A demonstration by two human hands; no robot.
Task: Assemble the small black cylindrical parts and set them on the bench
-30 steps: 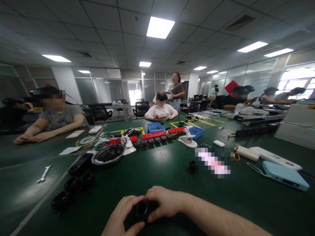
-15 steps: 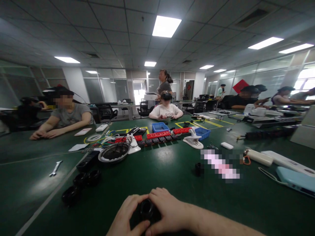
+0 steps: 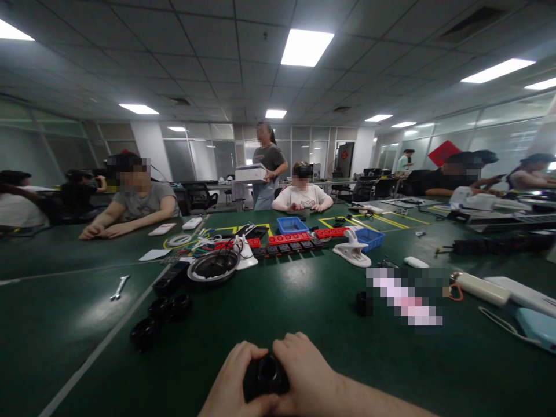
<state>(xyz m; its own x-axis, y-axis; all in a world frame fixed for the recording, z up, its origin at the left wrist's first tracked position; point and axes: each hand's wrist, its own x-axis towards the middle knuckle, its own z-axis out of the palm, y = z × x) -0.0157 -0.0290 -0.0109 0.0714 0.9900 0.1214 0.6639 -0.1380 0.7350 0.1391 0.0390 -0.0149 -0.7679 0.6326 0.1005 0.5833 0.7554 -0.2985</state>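
At the bottom centre, a black cylindrical part [image 3: 266, 372] with a round hole in its top sits between my two hands. My left hand [image 3: 232, 382] curls round its left side, thumb across the near side. Closed on the opposite side is my right hand [image 3: 306, 370], its fingers over the far edge. The part's lower portion is hidden by my hands. Several similar black round parts [image 3: 145, 334] lie to the left on the table, and another black part [image 3: 362, 303] stands to the right.
On the green table [image 3: 295, 307] are a wrench [image 3: 120, 288], a metal bowl [image 3: 214, 267], red and black strips [image 3: 289, 238], blue bins [image 3: 292, 225], a white clip stand [image 3: 351, 250] and a cream cylinder [image 3: 480, 288]. Other people [image 3: 143, 200] sit around the table.
My view has turned slightly left, so the table things sit further right in the picture. Both hands stay closed round the black part. A standing person carrying a box has moved left.
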